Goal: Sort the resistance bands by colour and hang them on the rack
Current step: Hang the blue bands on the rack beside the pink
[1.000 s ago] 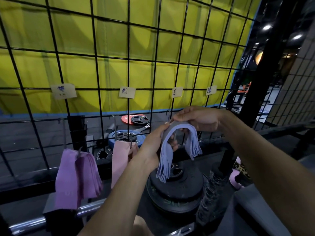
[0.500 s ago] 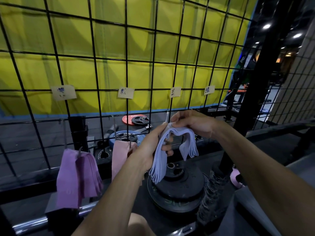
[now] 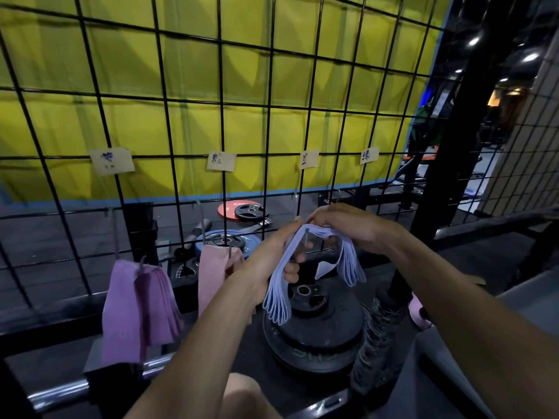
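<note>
Rack: black wire grid rack [image 3: 266,122] rises just behind both hands, paper colour labels [image 3: 309,159] clipped along it above them.
Hung already: purple flat elastic bands [image 3: 133,309] and pink flat elastic bands [image 3: 211,276] drape from hooks off to the left of the left hand.
Step in hand: the pale blue flat elastic bands [image 3: 281,285], a whole bundle, going over a thin metal hook [image 3: 307,240] under the third label!
Left hand: left hand [image 3: 266,264] has its grip curled round the bundle's long hanging side.
Right hand: right hand [image 3: 348,228] has its grip pinching the bundle's top fold, right at the hook tip.
Next move: looks like settle the fold fully behind the tip, then let go evenly, or loops could slip off.
</note>
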The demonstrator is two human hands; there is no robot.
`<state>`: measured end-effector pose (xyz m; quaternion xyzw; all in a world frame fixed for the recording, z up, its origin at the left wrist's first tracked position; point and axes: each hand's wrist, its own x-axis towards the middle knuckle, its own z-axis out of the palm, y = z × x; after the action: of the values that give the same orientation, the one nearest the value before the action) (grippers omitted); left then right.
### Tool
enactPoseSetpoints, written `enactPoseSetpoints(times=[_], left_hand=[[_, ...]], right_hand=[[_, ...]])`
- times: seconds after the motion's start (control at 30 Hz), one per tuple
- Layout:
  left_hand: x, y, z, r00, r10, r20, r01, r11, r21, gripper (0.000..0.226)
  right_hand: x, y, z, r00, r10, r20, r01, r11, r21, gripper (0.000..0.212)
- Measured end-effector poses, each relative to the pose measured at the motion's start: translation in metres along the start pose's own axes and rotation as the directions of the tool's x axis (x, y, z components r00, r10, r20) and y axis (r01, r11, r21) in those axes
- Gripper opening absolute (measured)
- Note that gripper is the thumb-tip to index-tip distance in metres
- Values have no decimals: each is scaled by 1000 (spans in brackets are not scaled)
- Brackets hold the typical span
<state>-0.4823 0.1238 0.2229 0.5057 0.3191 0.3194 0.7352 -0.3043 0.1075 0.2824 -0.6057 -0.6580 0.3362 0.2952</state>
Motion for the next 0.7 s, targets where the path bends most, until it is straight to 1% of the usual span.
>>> enactPoseSetpoints(times=[0.07, 0.1, 0.2, 0.33, 0.4, 0.47, 0.5, 0.63, 0.7], left_hand=[[-1, 1, -1, 1000, -8, 13, 7, 1000, 22, 56], [-1, 0, -3, 1000, -11, 19, 11, 999, 30, 58], [-1, 1, -3, 999, -28, 15, 27, 998, 58, 57], [0, 2, -2, 1000, -16, -10, 17, 996, 92, 52], [-1, 2, -2, 1000, -16, -24, 18, 994, 107, 50], [-1, 3, -3, 999, -25, -27, 28, 995, 97, 46], [1, 4, -4, 999, -25, -24, 27, 995, 95, 43], [4, 4, -9, 999, 30, -14, -28, 992, 121, 31], [2, 6, -9, 998, 64, -15, -61, 986, 153, 27]], right_hand=[[-2, 2, 2, 999, 2, 32, -3, 1000, 22, 31], [-3, 4, 3, 999, -4, 52, 2, 999, 40, 32], [-5, 8, 5, 996, -21, 83, 14, 997, 77, 48], [-8, 15, 6, 997, -57, 52, 52, 994, 91, 41], [-8, 19, 8, 996, -79, 37, 74, 990, 117, 44], [-6, 24, 10, 996, -92, -1, 91, 987, 135, 53], [-5, 26, 11, 995, -98, -23, 100, 986, 136, 53], [1, 34, 15, 986, -141, -88, 148, 986, 81, 31], [2, 34, 16, 980, -159, -117, 166, 985, 52, 25]])
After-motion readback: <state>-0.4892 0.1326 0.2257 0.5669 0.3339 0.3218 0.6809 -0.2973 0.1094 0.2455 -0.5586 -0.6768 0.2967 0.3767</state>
